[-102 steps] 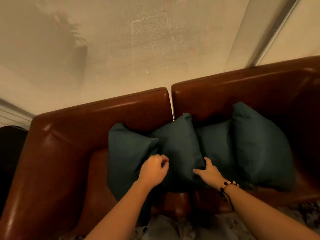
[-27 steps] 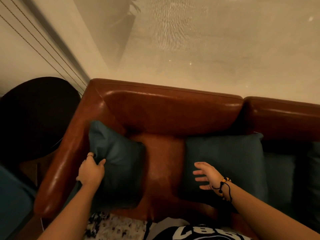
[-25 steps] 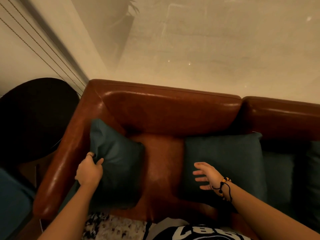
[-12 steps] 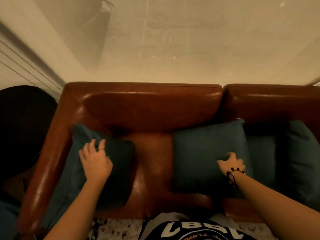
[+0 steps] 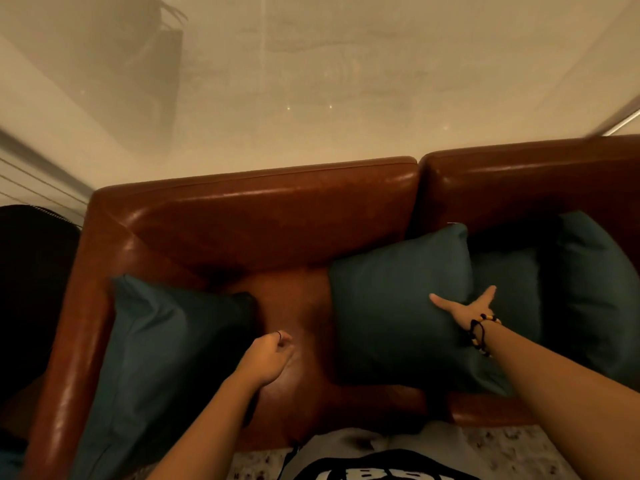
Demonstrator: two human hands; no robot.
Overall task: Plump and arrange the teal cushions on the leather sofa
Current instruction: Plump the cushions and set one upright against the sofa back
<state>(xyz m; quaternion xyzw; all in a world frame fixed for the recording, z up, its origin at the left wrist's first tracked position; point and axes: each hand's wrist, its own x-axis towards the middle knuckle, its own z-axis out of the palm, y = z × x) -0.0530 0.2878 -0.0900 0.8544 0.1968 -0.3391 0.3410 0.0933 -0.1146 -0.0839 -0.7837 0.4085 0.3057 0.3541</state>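
Several teal cushions stand on the brown leather sofa (image 5: 277,216). One cushion (image 5: 166,348) leans against the left armrest. A second cushion (image 5: 391,306) stands near the seam between the two backrests, with a third (image 5: 509,289) partly hidden behind it and another (image 5: 595,299) at the far right. My left hand (image 5: 270,358) hovers over the bare seat between the first two cushions, fingers curled and holding nothing. My right hand (image 5: 464,306), with a beaded bracelet on the wrist, lies spread with straight fingers on the second cushion's right edge.
A dark round object (image 5: 31,289) stands just left of the sofa's armrest (image 5: 76,323). A pale wall rises behind the backrest. A speckled rug (image 5: 502,452) shows at the bottom, in front of the seat.
My left hand came off the left cushion and moved right over the bare seat, curling up. My right hand spread its fingers at the middle cushion's right edge.
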